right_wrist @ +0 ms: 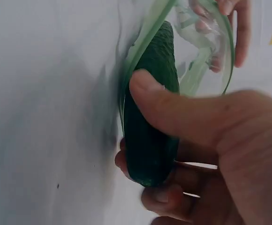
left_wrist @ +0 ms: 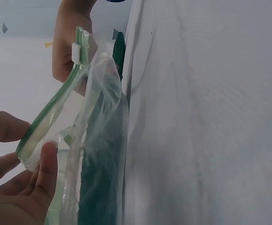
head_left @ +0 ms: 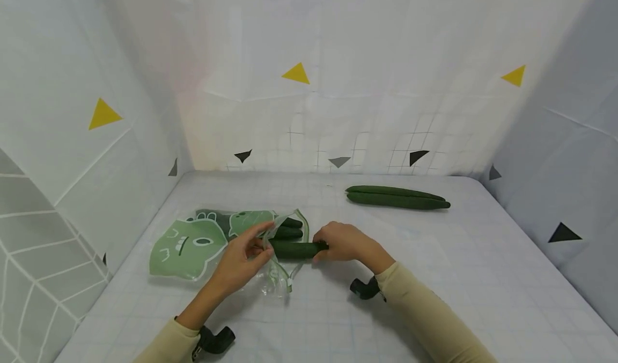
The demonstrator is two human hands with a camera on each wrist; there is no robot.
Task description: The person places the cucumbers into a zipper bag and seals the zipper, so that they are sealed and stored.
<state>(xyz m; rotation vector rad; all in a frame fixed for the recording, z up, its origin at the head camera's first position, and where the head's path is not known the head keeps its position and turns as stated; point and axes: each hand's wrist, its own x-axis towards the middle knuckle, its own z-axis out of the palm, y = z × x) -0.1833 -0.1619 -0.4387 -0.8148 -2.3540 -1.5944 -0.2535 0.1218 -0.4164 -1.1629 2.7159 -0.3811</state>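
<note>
A clear zip bag (head_left: 193,245) with a green cartoon print lies on the left of the table, its mouth facing right. My left hand (head_left: 243,258) pinches the upper edge of that mouth between thumb and fingers, as the left wrist view (left_wrist: 23,187) shows. My right hand (head_left: 345,245) grips the right end of a cucumber (head_left: 292,249), whose other end is inside the bag. In the right wrist view the thumb lies along the cucumber (right_wrist: 152,140), fingers beneath it. Other cucumbers (head_left: 289,232) sit in the bag behind it.
Two more cucumbers (head_left: 398,197) lie side by side at the back right of the white table (head_left: 458,277). A white slider (left_wrist: 76,53) sits on the bag's green zip. Black wrist devices (head_left: 216,340) are worn on both forearms. White cloth walls surround the table.
</note>
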